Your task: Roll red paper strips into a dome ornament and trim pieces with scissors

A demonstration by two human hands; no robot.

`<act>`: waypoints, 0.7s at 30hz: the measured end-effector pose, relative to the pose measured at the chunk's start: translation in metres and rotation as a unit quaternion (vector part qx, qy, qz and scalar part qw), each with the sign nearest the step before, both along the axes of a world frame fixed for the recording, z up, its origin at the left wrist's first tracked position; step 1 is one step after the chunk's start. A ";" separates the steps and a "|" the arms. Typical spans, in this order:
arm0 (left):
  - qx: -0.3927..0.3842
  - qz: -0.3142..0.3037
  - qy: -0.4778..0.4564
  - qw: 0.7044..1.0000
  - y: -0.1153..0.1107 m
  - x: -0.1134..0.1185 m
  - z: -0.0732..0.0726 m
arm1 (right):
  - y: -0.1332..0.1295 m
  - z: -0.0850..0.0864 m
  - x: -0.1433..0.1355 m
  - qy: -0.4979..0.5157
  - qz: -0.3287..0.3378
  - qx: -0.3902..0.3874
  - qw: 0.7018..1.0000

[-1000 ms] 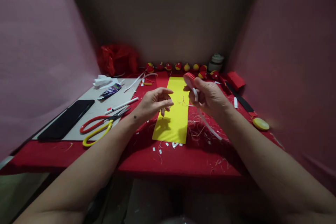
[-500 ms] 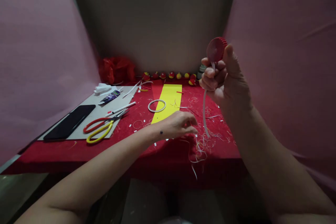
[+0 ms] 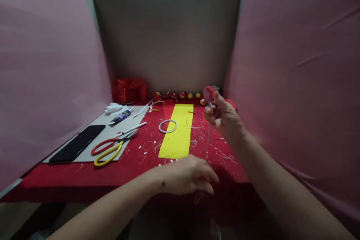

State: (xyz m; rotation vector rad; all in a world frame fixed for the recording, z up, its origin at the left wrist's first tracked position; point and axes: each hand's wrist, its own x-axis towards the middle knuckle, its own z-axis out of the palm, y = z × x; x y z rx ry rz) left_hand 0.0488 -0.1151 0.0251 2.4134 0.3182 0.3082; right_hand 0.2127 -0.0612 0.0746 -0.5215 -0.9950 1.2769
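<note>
My right hand is raised over the right part of the table, its fingers closed on a round red piece with a ridged edge. A pale strip hangs down from that piece. My left hand is low at the table's front edge, palm down and slightly blurred. Its fingers are bent and spread a little, with thin threads dangling beneath them; whether it grips these is unclear. Beyond it lies a yellow corrugated sheet, with a white ring partly on its left side.
On the left, a grey board bears a black phone, scissors, a white pen and a dark tube. Small red and yellow figures line the back, beside a red plastic bag. Thread scraps litter the red cloth.
The view has tilted up. My right hand has lowered with the red piece. My left hand has moved toward the front edge, away from the yellow sheet, and the thread tangle has left its spot.
</note>
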 end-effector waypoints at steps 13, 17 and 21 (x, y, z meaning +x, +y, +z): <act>-0.202 0.230 -0.126 0.944 0.113 -0.033 0.059 | 0.039 -0.050 -0.024 -0.082 0.275 -0.120 0.951; -0.225 0.221 -0.113 0.942 0.123 -0.038 0.040 | 0.048 -0.067 -0.025 -0.071 0.305 -0.150 0.938; -0.240 0.246 -0.113 0.932 0.127 -0.042 0.024 | 0.051 -0.076 -0.027 -0.079 0.303 -0.153 0.937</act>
